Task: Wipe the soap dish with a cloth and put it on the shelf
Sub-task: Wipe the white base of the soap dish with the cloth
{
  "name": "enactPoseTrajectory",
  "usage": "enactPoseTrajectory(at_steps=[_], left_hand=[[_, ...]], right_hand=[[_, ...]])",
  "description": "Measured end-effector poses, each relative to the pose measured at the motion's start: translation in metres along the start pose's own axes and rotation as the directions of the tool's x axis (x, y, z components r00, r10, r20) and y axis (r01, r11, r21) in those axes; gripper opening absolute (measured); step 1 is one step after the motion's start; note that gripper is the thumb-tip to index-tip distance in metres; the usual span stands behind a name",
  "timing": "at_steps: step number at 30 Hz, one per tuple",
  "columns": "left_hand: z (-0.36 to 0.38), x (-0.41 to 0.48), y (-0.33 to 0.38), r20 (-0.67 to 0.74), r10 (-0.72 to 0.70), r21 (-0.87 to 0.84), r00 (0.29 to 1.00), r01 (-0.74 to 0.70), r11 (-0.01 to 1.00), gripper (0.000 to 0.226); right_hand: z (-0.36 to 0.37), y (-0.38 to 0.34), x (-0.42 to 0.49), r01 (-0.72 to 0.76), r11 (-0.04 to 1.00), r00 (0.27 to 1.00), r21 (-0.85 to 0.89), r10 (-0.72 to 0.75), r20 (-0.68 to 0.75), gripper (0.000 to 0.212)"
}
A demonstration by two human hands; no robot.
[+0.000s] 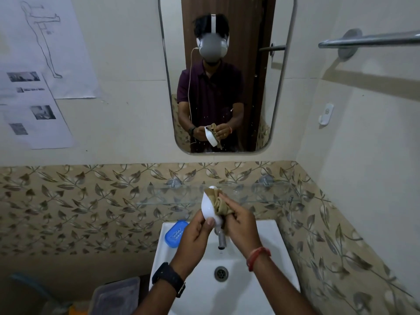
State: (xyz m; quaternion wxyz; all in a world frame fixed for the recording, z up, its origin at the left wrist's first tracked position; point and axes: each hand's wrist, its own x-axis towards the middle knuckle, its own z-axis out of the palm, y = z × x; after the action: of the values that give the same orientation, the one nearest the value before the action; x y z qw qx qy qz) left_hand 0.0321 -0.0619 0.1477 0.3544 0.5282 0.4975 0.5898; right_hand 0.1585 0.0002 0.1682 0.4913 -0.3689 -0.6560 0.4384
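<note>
Left hand (195, 233) grips white dish (210, 209), tilted on edge, above sink (268, 246), thumb on lower rim; right hand (241, 223) pinches tan cloth (219, 204) against dish inside; glass shelf (159, 196) just behind; blue soap case (176, 233) on sink corner.

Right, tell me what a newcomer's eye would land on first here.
Centre frame, above the white sink, the left hand holds a white soap dish tilted on edge while the right hand presses a tan cloth into it. Above, the wall mirror reflects the same person and action. A blue soap dish sits on the sink's left rim, below the glass shelf.
</note>
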Motion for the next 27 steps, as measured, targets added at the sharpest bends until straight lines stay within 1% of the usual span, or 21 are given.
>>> enactPoseTrajectory(at_steps=[1,3,6,8,10,11,14,16,18,20,22,24,25,27], left_hand=[[0.000,-0.001,0.000,-0.004,-0.004,-0.002,1.000,0.004,1.000,0.035],[-0.002,-0.002,0.000,-0.026,-0.016,-0.027,1.000,0.015,1.000,0.034],[-0.009,-0.001,-0.005,-0.072,-0.047,-0.069,0.996,0.042,0.997,0.033],[-0.016,-0.002,-0.010,-0.109,-0.088,-0.118,0.990,0.075,0.990,0.040],[-0.021,-0.005,-0.011,-0.102,-0.102,-0.143,0.990,0.087,0.986,0.043],[-0.022,-0.007,-0.011,-0.083,-0.089,-0.146,0.993,0.076,0.986,0.043],[-0.022,-0.014,-0.002,-0.023,-0.052,-0.159,0.998,0.047,0.986,0.039],[-0.021,-0.016,0.002,-0.035,-0.054,-0.176,0.998,0.047,0.983,0.037],[-0.023,-0.015,0.002,-0.060,-0.048,-0.185,0.997,0.036,0.982,0.037],[-0.027,-0.014,0.001,-0.073,-0.049,-0.184,0.996,0.034,0.982,0.037],[-0.030,-0.015,-0.003,-0.096,-0.069,-0.218,0.993,0.047,0.975,0.039],[-0.032,-0.020,-0.007,-0.108,-0.081,-0.265,0.991,0.049,0.963,0.041],[-0.031,-0.023,-0.008,-0.099,-0.086,-0.280,0.991,0.056,0.958,0.041],[-0.026,-0.027,-0.011,-0.077,-0.118,-0.311,0.990,0.089,0.946,0.039]], right_hand=[[0.001,-0.002,0.010,-0.028,1.000,1.000,0.005,0.028,0.001,0.054],[0.007,-0.006,0.014,-0.011,1.000,1.000,-0.022,0.012,0.024,0.051],[0.019,-0.001,-0.017,0.056,0.997,0.997,-0.053,-0.052,0.061,0.060],[0.029,0.001,-0.044,0.128,0.988,0.989,-0.084,-0.121,0.078,0.068],[0.032,0.003,-0.047,0.199,0.976,0.978,-0.088,-0.191,0.087,0.070],[0.032,0.004,-0.038,0.199,0.977,0.978,-0.079,-0.193,0.072,0.069],[0.027,-0.005,0.003,0.061,0.998,0.998,-0.015,-0.061,0.017,0.058],[0.024,-0.010,0.022,-0.009,1.000,1.000,0.007,0.009,0.001,0.055],[0.028,-0.010,0.017,0.013,1.000,1.000,-0.025,-0.013,0.025,0.057],[0.037,-0.006,-0.009,0.081,0.996,0.996,-0.042,-0.079,0.043,0.063],[0.043,0.005,-0.041,0.144,0.989,0.988,-0.023,-0.143,0.053,0.067],[0.044,0.014,-0.058,0.144,0.989,0.988,-0.022,-0.143,0.054,0.069],[0.043,0.015,-0.054,0.094,0.996,0.995,0.002,-0.094,0.035,0.067],[0.041,0.015,-0.034,-0.062,0.995,0.997,0.080,0.065,-0.032,0.056]])
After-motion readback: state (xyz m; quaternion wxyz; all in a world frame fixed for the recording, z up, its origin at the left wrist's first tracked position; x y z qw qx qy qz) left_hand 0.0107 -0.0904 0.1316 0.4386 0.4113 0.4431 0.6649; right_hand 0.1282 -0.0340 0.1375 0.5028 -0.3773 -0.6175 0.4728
